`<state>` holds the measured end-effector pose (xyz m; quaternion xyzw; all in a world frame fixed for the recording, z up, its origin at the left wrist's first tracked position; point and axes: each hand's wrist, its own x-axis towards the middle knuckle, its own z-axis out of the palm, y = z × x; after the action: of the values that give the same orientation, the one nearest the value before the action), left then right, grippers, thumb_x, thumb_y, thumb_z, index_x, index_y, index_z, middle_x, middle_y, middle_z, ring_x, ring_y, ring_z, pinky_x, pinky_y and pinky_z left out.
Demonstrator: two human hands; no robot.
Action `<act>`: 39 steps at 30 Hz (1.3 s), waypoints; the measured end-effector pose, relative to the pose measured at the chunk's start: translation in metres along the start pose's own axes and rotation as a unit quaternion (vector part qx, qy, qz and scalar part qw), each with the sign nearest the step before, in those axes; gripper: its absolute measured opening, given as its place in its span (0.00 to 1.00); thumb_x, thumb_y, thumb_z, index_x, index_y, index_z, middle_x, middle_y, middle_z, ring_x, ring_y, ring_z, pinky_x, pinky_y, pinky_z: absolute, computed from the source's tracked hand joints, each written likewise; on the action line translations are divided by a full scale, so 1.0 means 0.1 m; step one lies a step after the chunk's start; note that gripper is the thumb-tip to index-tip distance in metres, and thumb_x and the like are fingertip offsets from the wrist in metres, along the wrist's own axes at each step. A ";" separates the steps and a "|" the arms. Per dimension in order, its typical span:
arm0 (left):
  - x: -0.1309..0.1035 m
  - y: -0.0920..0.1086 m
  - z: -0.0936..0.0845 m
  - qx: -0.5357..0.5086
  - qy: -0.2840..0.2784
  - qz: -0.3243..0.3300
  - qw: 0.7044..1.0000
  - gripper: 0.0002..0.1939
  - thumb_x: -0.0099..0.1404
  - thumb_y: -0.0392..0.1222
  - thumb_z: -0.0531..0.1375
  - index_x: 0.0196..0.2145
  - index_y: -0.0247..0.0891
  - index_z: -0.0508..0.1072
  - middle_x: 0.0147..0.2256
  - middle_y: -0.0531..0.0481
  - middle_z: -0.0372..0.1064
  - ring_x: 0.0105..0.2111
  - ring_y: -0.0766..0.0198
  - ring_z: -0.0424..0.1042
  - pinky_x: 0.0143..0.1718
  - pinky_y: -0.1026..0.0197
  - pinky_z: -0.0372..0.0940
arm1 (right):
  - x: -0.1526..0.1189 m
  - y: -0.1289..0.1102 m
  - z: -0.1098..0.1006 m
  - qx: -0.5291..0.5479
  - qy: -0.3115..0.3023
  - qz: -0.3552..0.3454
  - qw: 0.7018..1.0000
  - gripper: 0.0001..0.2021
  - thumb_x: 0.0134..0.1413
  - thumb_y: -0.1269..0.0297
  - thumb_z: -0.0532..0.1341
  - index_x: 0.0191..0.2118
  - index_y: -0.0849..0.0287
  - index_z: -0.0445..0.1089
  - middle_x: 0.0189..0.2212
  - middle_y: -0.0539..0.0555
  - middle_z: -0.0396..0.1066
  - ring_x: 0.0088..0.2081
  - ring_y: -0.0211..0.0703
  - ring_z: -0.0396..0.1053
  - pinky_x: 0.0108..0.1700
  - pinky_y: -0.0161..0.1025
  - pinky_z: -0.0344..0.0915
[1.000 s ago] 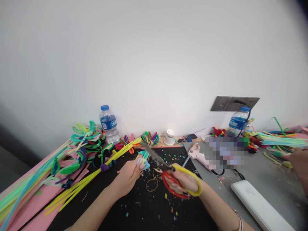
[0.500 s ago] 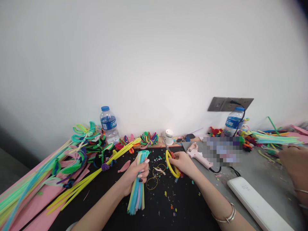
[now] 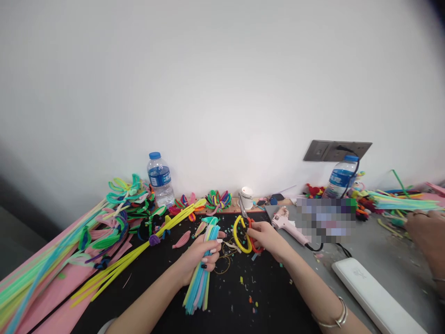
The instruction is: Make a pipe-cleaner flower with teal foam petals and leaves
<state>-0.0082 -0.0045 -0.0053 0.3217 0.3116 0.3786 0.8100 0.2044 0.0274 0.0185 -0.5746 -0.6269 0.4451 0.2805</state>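
Observation:
A bundle of pastel pipe cleaners [image 3: 198, 287], blue, yellow and lilac, is gripped by my left hand [image 3: 199, 256], whose fingers wrap round its upper part. Just behind the bundle's top lies a small green and pink fuzzy piece [image 3: 206, 224] on the black mat. My right hand [image 3: 263, 235] has its fingers closed on the handles of a pair of scissors [image 3: 244, 234], one handle yellow and one red. The metal blades point away toward a white cup [image 3: 246, 198]. Rubber bands [image 3: 222, 264] lie between my hands.
Long pipe cleaners [image 3: 38, 269] and fuzzy loops [image 3: 121, 195] cover the left. Bottles [image 3: 160, 178] stand by the wall. A pink glue gun [image 3: 290, 229] and white power strip [image 3: 375, 297] sit right. Another person's hand [image 3: 426, 232] is at the far right.
The scissors have turned, so their blades and both handles show more plainly. The bundle tilts more, its top leaning right. The fuzzy piece behind it now shows. The whole view has shifted slightly.

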 end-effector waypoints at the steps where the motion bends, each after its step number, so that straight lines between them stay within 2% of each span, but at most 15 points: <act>1: 0.00 0.00 0.00 0.001 -0.001 0.000 1.000 0.11 0.60 0.38 0.57 0.41 0.38 0.63 0.22 0.61 0.50 0.14 0.80 0.42 0.13 0.72 0.38 | -0.01 -0.01 0.00 0.038 -0.022 0.009 0.999 0.07 0.45 0.65 0.56 0.23 0.62 0.62 0.16 0.46 0.60 0.16 0.29 0.55 0.18 0.28 0.52; 3: -0.01 0.00 0.00 0.001 -0.005 -0.001 1.000 0.11 0.60 0.37 0.57 0.42 0.38 0.63 0.21 0.61 0.50 0.13 0.80 0.42 0.13 0.72 0.38 | -0.01 -0.01 0.01 0.074 -0.034 0.026 0.996 0.04 0.42 0.67 0.58 0.23 0.63 0.64 0.17 0.47 0.64 0.16 0.29 0.57 0.18 0.27 0.55; 7: 0.00 0.02 0.01 0.000 -0.005 -0.003 1.000 0.11 0.60 0.37 0.57 0.42 0.38 0.64 0.21 0.61 0.50 0.13 0.80 0.42 0.13 0.72 0.37 | 0.05 0.05 0.02 0.056 0.042 0.051 0.996 0.04 0.38 0.69 0.61 0.24 0.63 0.65 0.19 0.50 0.69 0.16 0.32 0.62 0.17 0.29 0.60; 9: 0.00 0.03 0.02 0.001 -0.006 -0.003 1.000 0.11 0.60 0.37 0.57 0.42 0.38 0.64 0.22 0.61 0.50 0.13 0.80 0.41 0.13 0.72 0.37 | 0.08 0.09 0.01 0.057 0.077 0.039 0.995 0.05 0.37 0.68 0.62 0.25 0.63 0.66 0.21 0.52 0.71 0.18 0.35 0.66 0.18 0.30 0.62; 12: -0.01 0.02 0.02 0.000 -0.007 -0.006 1.000 0.12 0.60 0.37 0.57 0.42 0.38 0.64 0.22 0.61 0.50 0.13 0.80 0.41 0.13 0.72 0.37 | 0.13 0.15 0.00 0.074 0.094 0.010 0.993 0.09 0.38 0.68 0.62 0.30 0.63 0.67 0.26 0.54 0.74 0.26 0.42 0.71 0.23 0.32 0.66; 18: -0.03 0.02 0.02 -0.007 -0.011 -0.005 1.000 0.12 0.59 0.37 0.57 0.42 0.38 0.64 0.22 0.60 0.50 0.14 0.80 0.42 0.14 0.72 0.38 | 0.14 0.17 0.05 0.091 0.068 -0.021 0.993 0.17 0.40 0.70 0.61 0.41 0.64 0.66 0.30 0.57 0.75 0.31 0.47 0.74 0.31 0.38 0.70; 20: -0.02 0.03 0.03 -0.009 -0.012 -0.003 1.000 0.12 0.59 0.37 0.57 0.43 0.38 0.64 0.22 0.60 0.50 0.14 0.80 0.42 0.14 0.72 0.38 | 0.13 0.15 0.08 0.108 0.044 -0.043 0.992 0.18 0.40 0.71 0.61 0.42 0.64 0.66 0.34 0.58 0.75 0.35 0.48 0.74 0.37 0.41 0.70; 23: -0.02 0.04 0.04 -0.009 -0.011 0.002 1.000 0.12 0.59 0.36 0.57 0.43 0.38 0.64 0.22 0.60 0.51 0.14 0.80 0.43 0.14 0.72 0.40 | 0.11 0.12 0.15 0.157 -0.012 -0.071 0.985 0.21 0.39 0.73 0.61 0.46 0.64 0.67 0.41 0.59 0.73 0.45 0.49 0.70 0.48 0.44 0.66; 26: -0.01 0.03 0.04 -0.014 -0.010 0.006 1.000 0.13 0.59 0.36 0.56 0.43 0.38 0.65 0.22 0.60 0.52 0.14 0.79 0.44 0.15 0.72 0.41 | 0.09 0.13 0.21 0.203 -0.039 -0.080 0.975 0.26 0.37 0.74 0.62 0.49 0.61 0.65 0.50 0.59 0.67 0.53 0.50 0.62 0.56 0.46 0.57; 28: -0.01 0.03 0.03 -0.020 -0.013 0.007 1.000 0.14 0.58 0.35 0.56 0.43 0.38 0.65 0.22 0.60 0.53 0.14 0.79 0.45 0.15 0.72 0.43 | 0.09 0.15 0.23 0.219 -0.052 -0.089 0.970 0.28 0.36 0.73 0.63 0.50 0.58 0.64 0.54 0.59 0.62 0.57 0.49 0.56 0.58 0.46 0.53; 31: -0.01 0.01 0.02 -0.034 -0.019 0.013 0.999 0.14 0.57 0.34 0.55 0.43 0.37 0.65 0.23 0.59 0.55 0.14 0.79 0.46 0.15 0.72 0.45 | 0.09 0.15 0.23 0.210 -0.050 -0.109 0.970 0.27 0.38 0.71 0.63 0.50 0.57 0.63 0.56 0.58 0.59 0.59 0.49 0.53 0.58 0.46 0.52; 34: -0.01 0.01 0.04 -0.043 -0.009 0.035 0.998 0.15 0.56 0.33 0.55 0.43 0.35 0.66 0.23 0.57 0.59 0.16 0.76 0.55 0.19 0.69 0.55 | 0.07 0.11 0.19 0.162 0.009 -0.145 0.976 0.18 0.43 0.68 0.59 0.45 0.59 0.65 0.50 0.58 0.66 0.54 0.47 0.61 0.54 0.44 0.59; 36: -0.02 0.02 0.08 -0.049 0.017 0.058 0.997 0.14 0.56 0.33 0.55 0.42 0.35 0.67 0.26 0.52 0.65 0.24 0.70 0.66 0.28 0.65 0.62 | 0.02 0.05 0.18 0.137 0.039 -0.156 0.978 0.11 0.49 0.65 0.56 0.40 0.60 0.65 0.38 0.56 0.71 0.39 0.43 0.71 0.41 0.39 0.68; 37: -0.02 0.02 0.09 -0.054 0.032 0.070 0.996 0.14 0.56 0.33 0.55 0.42 0.35 0.67 0.29 0.50 0.68 0.30 0.66 0.69 0.33 0.63 0.64 | -0.02 0.02 0.18 0.132 0.040 -0.151 0.979 0.09 0.51 0.63 0.54 0.38 0.60 0.65 0.32 0.54 0.72 0.29 0.39 0.71 0.31 0.36 0.69; 39: -0.03 0.02 0.13 -0.067 0.051 0.092 0.992 0.14 0.56 0.33 0.55 0.43 0.36 0.67 0.36 0.45 0.71 0.41 0.60 0.69 0.42 0.59 0.63 | -0.10 -0.03 0.22 0.117 0.017 -0.145 0.982 0.07 0.53 0.62 0.52 0.33 0.59 0.63 0.22 0.48 0.68 0.16 0.33 0.63 0.18 0.30 0.60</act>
<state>-0.0010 -0.0098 0.0051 0.2738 0.2959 0.4873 0.7746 0.1857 0.0127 0.0131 -0.4484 -0.6426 0.4602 0.4174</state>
